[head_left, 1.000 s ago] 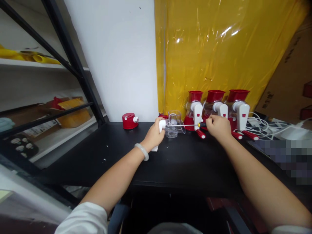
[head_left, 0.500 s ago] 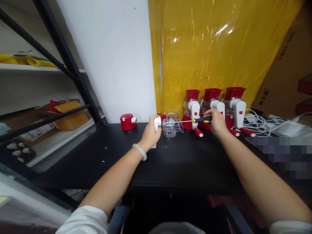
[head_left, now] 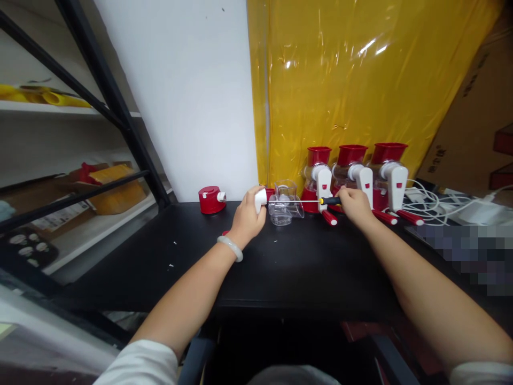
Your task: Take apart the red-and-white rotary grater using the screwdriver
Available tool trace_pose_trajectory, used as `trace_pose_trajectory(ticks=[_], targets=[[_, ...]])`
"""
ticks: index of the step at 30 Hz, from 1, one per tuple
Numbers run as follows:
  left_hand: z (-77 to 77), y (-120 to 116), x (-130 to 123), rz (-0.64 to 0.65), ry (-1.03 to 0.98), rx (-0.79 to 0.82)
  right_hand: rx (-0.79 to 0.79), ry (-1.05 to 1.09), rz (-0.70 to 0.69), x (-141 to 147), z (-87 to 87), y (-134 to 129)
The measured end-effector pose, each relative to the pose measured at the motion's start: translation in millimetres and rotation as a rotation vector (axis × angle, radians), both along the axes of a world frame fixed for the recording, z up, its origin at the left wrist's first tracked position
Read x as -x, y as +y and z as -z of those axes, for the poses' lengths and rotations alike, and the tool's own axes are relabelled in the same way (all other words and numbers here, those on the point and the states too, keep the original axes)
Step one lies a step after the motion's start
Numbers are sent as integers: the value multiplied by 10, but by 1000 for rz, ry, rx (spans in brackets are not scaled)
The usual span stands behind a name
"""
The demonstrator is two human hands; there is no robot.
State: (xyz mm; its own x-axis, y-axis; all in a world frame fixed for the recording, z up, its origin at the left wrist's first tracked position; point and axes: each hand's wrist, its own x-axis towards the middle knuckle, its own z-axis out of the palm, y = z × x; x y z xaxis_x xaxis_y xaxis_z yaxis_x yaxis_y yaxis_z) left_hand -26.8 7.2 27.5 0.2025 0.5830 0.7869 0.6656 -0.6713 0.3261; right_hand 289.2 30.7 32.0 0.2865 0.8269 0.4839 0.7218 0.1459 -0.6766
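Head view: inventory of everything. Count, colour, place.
Screwdriver: 1, black-yellow handle, in right hand
Plastic part: 1, white, in left hand
Plastic housing: 1, clear, on table behind screwdriver shaft
Hand-crank graters: 3, red-white, clear bodies, back right
Base: 1, red, white knob, back left
Small parts: 2, red, partly hidden by left hand and wrist
Cables: count unclear, white, far right
Table: 1, black, under the hands
Scraps: several, white, on table
Plastic sheet: 1, yellow, behind graters
Panel: 1, white, left of sheet
Rack: 1, black, left
Shelf clutter: uncounted, partly yellow, on rack
Printed carton: 1, brown, right edge
Bracelet: 1, pale, left wrist
Left hand: 1, bare, centre
Right hand: 1, bare, right of centre
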Motion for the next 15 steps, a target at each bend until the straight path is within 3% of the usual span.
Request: trace_pose_trajectory(ticks=[8, 15], targets=[[-5, 49, 19, 0, -4, 134, -243, -26, 4, -12, 31, -13], [68, 126, 13, 104, -233, 530, -448, -15, -81, 36, -20, -91]])
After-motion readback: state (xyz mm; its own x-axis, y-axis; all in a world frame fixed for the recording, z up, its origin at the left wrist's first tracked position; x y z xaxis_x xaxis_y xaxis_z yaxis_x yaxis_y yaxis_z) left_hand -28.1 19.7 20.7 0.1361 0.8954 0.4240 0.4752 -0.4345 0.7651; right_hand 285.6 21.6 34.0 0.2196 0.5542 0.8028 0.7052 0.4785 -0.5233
